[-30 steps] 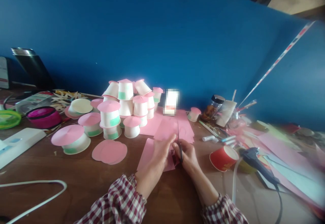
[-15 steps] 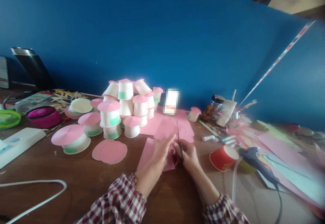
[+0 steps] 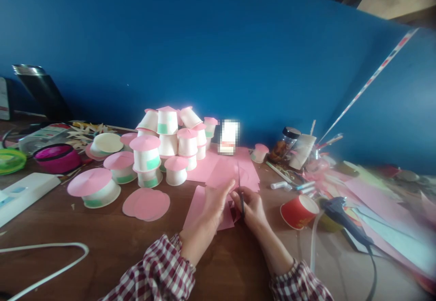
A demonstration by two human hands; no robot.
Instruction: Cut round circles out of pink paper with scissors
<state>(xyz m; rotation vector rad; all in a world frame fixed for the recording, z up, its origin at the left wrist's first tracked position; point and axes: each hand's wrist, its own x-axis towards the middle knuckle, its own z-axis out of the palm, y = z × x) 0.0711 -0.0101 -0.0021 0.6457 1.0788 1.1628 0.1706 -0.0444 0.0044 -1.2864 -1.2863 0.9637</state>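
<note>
My right hand [image 3: 252,208] is closed around the dark handles of a pair of scissors [image 3: 242,197], whose blades point away from me. Beside it, my left hand [image 3: 213,208] pinches a sheet of pink paper [image 3: 221,173] with the thumb on top. The blades lie against this paper, and its lower edge is hidden by the fingers. Another pink sheet [image 3: 195,206] lies on the table under my left wrist. Left of that, several pink paper discs [image 3: 146,204] overlap. White paper cups with pink cone tops [image 3: 146,159] stand stacked farther left.
A red paper cup [image 3: 299,212] and a dark glue gun [image 3: 347,223] with its cord lie at right. Behind them stand a jar [image 3: 285,144] and nested white cups [image 3: 302,152]. A white power strip [image 3: 30,196] and a magenta round case [image 3: 57,158] are at left.
The scissors' handles have shifted very slightly in my right hand. Both hands stay at nearly the same spot, and the whole view has moved a few pixels.
</note>
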